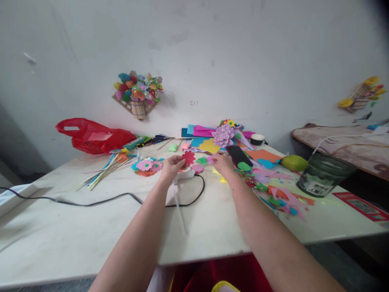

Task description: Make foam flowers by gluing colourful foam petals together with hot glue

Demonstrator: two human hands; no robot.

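Note:
My left hand pinches a red scalloped foam flower by its edge, held up over the table. Off to its right, my right hand is closed, fingertips together at a small pink piece; whether it grips that piece is too small to make out. Below the left hand lies a white glue gun with a clear glue stick pointing towards me. Between the hands rest a pink flower cutout and a green one. More layered flowers lie left of my left hand.
A black cord crosses the white table. Thin strips and a red plastic bag are at left. A phone, foam scraps, a yellow-green fruit and a dark glass jar stand at right.

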